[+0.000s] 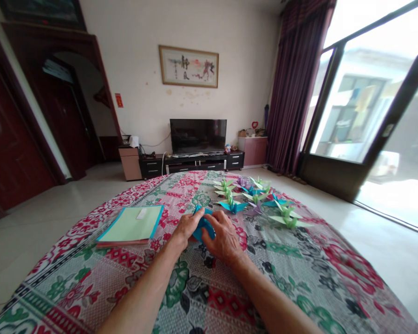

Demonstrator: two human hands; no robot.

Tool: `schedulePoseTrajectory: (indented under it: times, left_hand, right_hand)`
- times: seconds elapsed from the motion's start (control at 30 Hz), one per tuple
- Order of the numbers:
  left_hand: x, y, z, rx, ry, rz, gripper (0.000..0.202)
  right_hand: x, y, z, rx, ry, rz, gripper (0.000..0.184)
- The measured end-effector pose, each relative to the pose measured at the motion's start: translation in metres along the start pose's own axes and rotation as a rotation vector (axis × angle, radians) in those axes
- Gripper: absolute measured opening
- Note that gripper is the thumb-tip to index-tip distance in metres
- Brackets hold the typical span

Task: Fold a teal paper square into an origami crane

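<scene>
A partly folded piece of blue origami paper (197,234) is between my two hands, over the middle of the table. My left hand (189,226) pinches its left side, with the thumb along the upper edge. From the right, my right hand (223,235) grips the same paper, its fingers bent over the top and the thumb lower down. My fingers cover much of the paper, so its exact folds are hidden. Beyond my right hand stand several folded paper cranes, among them a blue crane (232,206), a purple crane (256,207) and a green crane (290,219).
Left of my hands lies a stack of square paper (130,225), pale green over blue, with a small white piece (142,213) on it. A patterned cloth (278,283) covers the round table. Beyond it are a television (198,136) and a low black cabinet (209,163).
</scene>
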State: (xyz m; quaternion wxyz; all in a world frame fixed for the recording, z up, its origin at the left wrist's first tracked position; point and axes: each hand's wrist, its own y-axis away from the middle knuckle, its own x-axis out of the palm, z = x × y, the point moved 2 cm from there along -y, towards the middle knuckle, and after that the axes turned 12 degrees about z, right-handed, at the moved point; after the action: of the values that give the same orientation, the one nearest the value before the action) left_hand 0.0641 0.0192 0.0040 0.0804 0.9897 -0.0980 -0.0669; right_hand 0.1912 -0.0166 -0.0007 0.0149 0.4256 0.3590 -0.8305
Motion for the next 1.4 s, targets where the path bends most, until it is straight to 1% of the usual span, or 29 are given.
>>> schedulePoseTrajectory:
  times: [0.13, 0.2, 0.23, 0.3, 0.33, 0.4, 0.5, 0.6, 0.73, 0.83, 1.03, 1.17, 1.27, 1.4]
  left_hand:
    - [-0.004, -0.002, 0.000, 0.006, 0.057, 0.029, 0.052]
    - [-0.006, -0.002, 0.000, 0.025, 0.088, 0.033, 0.052]
    - [-0.007, -0.003, -0.001, 0.036, 0.092, 0.024, 0.052]
    - [-0.008, -0.003, -0.002, 0.072, 0.073, -0.014, 0.052]
    - [-0.009, -0.003, -0.002, 0.102, 0.054, -0.037, 0.051]
    - [-0.009, -0.004, -0.002, 0.173, 0.001, -0.078, 0.050]
    - [-0.010, -0.006, -0.001, 0.267, -0.076, -0.118, 0.051]
    - [-0.011, -0.007, 0.001, 0.328, -0.079, -0.153, 0.051]
    - [-0.013, -0.007, 0.003, 0.360, 0.010, -0.161, 0.050]
    - [-0.012, -0.004, 0.004, 0.360, 0.074, -0.120, 0.048]
    - [-0.009, -0.004, 0.009, 0.384, 0.125, 0.024, 0.042]
    - [-0.009, -0.006, 0.010, 0.395, 0.104, 0.048, 0.040]
    - [-0.009, -0.006, 0.010, 0.357, 0.110, 0.053, 0.042]
    - [-0.007, -0.004, 0.007, 0.306, 0.185, 0.077, 0.041]
  right_hand:
    - [-0.003, 0.000, -0.001, -0.030, -0.229, 0.007, 0.027]
    - [-0.002, 0.000, -0.006, -0.002, -0.362, -0.031, 0.028]
    - [-0.001, -0.001, -0.009, 0.040, -0.426, -0.064, 0.029]
    - [0.002, -0.002, -0.018, 0.172, -0.569, -0.129, 0.029]
    - [0.005, -0.003, -0.022, 0.244, -0.662, -0.130, 0.029]
    - [0.010, -0.004, -0.028, 0.361, -0.846, -0.086, 0.030]
    - [0.016, -0.005, -0.029, 0.456, -1.016, 0.024, 0.033]
    - [0.019, -0.004, -0.028, 0.507, -1.160, 0.082, 0.035]
    - [0.021, -0.004, -0.027, 0.514, -1.363, 0.122, 0.035]
    - [0.022, -0.004, -0.028, 0.521, -1.402, 0.137, 0.034]
    - [0.022, -0.004, -0.027, 0.552, -1.371, 0.158, 0.038]
    - [0.021, -0.004, -0.027, 0.556, -1.333, 0.157, 0.040]
    - [0.019, -0.004, -0.027, 0.559, -1.279, 0.175, 0.039]
    - [0.017, -0.004, -0.025, 0.576, -1.249, 0.155, 0.036]
